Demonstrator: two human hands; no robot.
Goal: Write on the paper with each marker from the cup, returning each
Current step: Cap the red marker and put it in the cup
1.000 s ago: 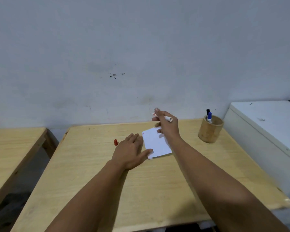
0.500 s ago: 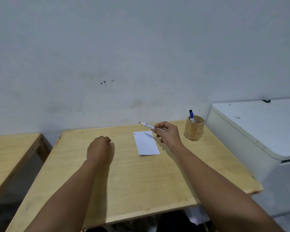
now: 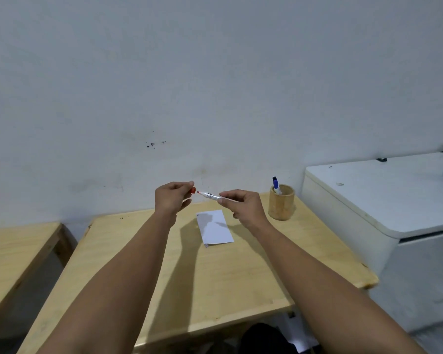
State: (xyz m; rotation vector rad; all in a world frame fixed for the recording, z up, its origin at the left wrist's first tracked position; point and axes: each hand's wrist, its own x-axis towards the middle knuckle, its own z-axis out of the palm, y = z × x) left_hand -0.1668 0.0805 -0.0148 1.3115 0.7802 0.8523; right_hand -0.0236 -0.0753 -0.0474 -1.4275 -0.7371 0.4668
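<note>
Here right hand [image 3: 243, 206] fingers pinch the marker [image 3: 211, 195]; left hand [image 3: 170, 199] seemingly pinches its red cap [image 3: 193, 190].

Above the paper [image 3: 214, 227], left hand [image 3: 171, 198] pinches a red cap [image 3: 193, 190] beside the right hand's [image 3: 243, 206] uncapped marker [image 3: 211, 195].

A pale grey wall [image 3: 215, 85] fills the room's far side, scuffed, with a few dark specks [image 3: 154, 144]. Below it stands a light wooden counter [image 3: 215, 277]; a second wooden bench [image 3: 13, 254] sits apart alongside, a white cabinet [image 3: 394, 200] at the opposite end. Soft, even light.
</note>
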